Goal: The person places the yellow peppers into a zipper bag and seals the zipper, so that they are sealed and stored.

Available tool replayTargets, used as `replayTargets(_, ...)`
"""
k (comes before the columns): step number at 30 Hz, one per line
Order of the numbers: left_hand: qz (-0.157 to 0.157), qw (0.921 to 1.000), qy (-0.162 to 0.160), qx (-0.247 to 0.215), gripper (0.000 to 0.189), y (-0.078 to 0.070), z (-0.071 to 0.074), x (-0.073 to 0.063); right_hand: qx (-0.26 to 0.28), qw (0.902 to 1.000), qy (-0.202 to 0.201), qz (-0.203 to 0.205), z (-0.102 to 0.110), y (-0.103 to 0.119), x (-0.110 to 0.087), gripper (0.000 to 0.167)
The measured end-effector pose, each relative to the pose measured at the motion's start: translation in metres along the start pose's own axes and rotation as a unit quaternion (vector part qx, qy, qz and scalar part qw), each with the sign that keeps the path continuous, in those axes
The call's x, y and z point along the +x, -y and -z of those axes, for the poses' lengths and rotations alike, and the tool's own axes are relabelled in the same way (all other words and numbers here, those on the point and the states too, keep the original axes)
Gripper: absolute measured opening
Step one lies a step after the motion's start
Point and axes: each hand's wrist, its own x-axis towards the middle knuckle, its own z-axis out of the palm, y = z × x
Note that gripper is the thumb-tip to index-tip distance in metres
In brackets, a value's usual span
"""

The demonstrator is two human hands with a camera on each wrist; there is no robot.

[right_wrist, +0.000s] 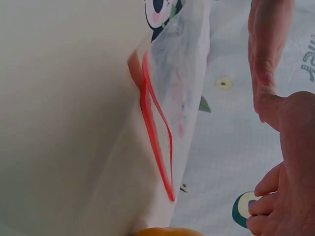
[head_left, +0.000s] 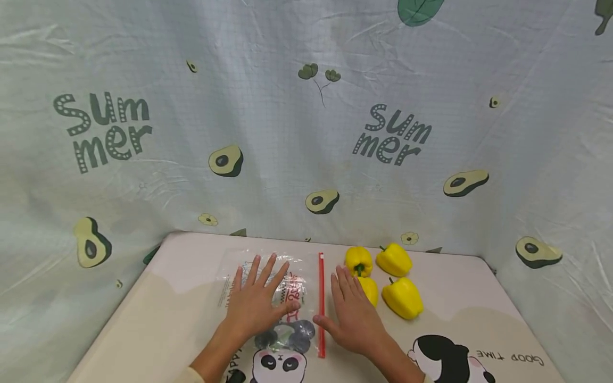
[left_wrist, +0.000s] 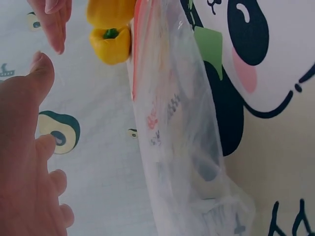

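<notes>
A clear plastic zip bag (head_left: 304, 266) with a red strip (head_left: 321, 303) along its right edge lies on the table. In the right wrist view the bag's red-edged mouth (right_wrist: 156, 132) gapes a little. My left hand (head_left: 258, 306) is spread over the bag, palm down; the left wrist view shows it apart from the bag (left_wrist: 182, 128). To the right of the strip, my right hand (head_left: 356, 322) has straight fingers and holds nothing. Several yellow bell peppers (head_left: 403, 299) sit just beyond it, one pepper (head_left: 369, 290) partly hidden by its fingers.
The pale table (head_left: 177, 276) carries printed cartoons, among them a panda (head_left: 279, 366) and a black-and-white figure (head_left: 440, 359). A curtain (head_left: 273, 117) with avocado prints hangs behind the table and along both sides.
</notes>
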Motion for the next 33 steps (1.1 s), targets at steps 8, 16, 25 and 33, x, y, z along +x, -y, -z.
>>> replayTargets(8, 0.000, 1.0000, 0.000, -0.007, 0.092, -0.003, -0.004, 0.000, -0.001, 0.9999, 0.017, -0.001, -0.009, 0.001, 0.002, 0.102)
replayTargets(16, -0.002, 1.0000, -0.001, -0.008, 0.091, -0.004, -0.013, -0.004, -0.001, 0.9992, 0.040, -0.002, -0.015, 0.004, 0.004, 0.104)
replayTargets(25, -0.009, 0.9995, 0.010, -0.027, 0.094, -0.007, -0.030, -0.003, -0.011, 0.9982, 0.058, -0.004, -0.024, 0.006, 0.004, 0.104)
replayTargets(33, -0.005, 0.9993, 0.020, -0.031, 0.094, -0.010, -0.030, -0.005, 0.003, 0.9976, 0.070, -0.004, -0.029, 0.004, 0.004, 0.104)
